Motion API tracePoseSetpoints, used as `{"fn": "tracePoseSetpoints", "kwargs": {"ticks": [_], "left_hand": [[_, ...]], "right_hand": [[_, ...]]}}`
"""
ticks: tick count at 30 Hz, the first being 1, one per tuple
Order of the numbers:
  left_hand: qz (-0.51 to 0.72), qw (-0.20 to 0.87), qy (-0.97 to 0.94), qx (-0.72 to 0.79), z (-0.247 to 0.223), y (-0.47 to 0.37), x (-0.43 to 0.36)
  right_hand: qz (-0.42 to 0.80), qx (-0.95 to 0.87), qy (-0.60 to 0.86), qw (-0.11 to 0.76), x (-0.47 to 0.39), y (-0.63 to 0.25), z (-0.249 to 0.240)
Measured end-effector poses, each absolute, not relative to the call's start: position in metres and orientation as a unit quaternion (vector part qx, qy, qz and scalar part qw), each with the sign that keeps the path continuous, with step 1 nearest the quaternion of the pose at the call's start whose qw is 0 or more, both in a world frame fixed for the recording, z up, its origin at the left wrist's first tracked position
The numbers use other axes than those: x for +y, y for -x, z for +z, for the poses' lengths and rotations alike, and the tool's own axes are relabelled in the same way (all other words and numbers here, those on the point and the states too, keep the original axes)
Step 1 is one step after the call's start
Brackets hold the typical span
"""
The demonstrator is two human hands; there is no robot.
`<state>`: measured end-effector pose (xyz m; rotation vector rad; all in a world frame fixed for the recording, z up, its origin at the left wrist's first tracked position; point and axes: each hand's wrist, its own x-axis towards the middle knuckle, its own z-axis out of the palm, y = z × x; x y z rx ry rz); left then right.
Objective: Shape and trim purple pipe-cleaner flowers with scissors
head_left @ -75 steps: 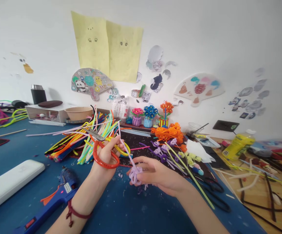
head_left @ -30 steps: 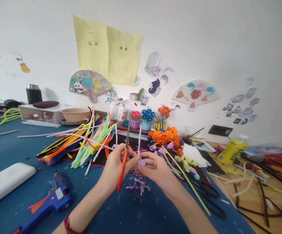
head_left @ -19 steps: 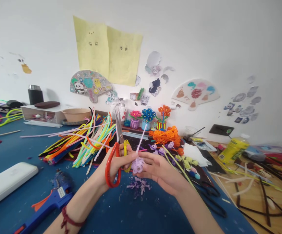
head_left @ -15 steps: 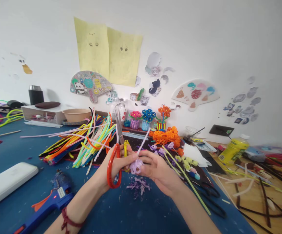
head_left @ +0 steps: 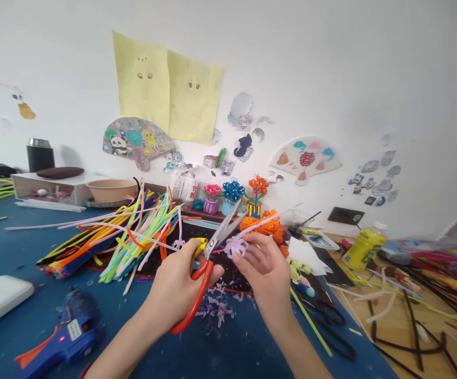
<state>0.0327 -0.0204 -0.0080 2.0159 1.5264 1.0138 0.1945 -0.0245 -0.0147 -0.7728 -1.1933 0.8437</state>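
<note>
Red-handled scissors [head_left: 217,241] are in my left hand [head_left: 181,281], with the fingers around the handles and the blades parted, pointing up and to the right. Between the finger and thumb of my right hand [head_left: 265,268] is a small lilac pipe-cleaner flower [head_left: 236,246]. Its long straight stem [head_left: 262,222] points up to the right. The open blades stand just left of the flower and stem; whether they touch it I cannot tell. Below both hands, purple fuzzy clippings [head_left: 216,310] are scattered on the blue table.
To the left lie a heap of coloured pipe cleaners [head_left: 141,237] and a blue glue gun [head_left: 70,331]. Finished pipe-cleaner flowers in pots [head_left: 233,197] stand at the back. Black scissors [head_left: 334,326] and a yellow bottle [head_left: 366,246] are on the right.
My hands have moved apart. The scissors have swung from upright and closed to open blades tilted right, near the flower. The flower is now in my right hand alone, and the view has shifted slightly.
</note>
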Motion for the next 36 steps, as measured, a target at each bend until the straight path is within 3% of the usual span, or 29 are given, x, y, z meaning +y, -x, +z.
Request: {"fn": "tracePoseSetpoints", "kwargs": {"ticks": [16,36], "left_hand": [[0.322,0.161,-0.752,0.552,-0.0049,-0.0371,-0.0256],[0.319,0.151,-0.76,0.546,-0.0069,-0.0349,-0.0245]], "right_hand": [[0.226,-0.609,0.361,0.669,-0.0248,-0.2007,-0.0183],[0.234,-0.6,0.37,0.669,-0.025,-0.2017,-0.02]]}}
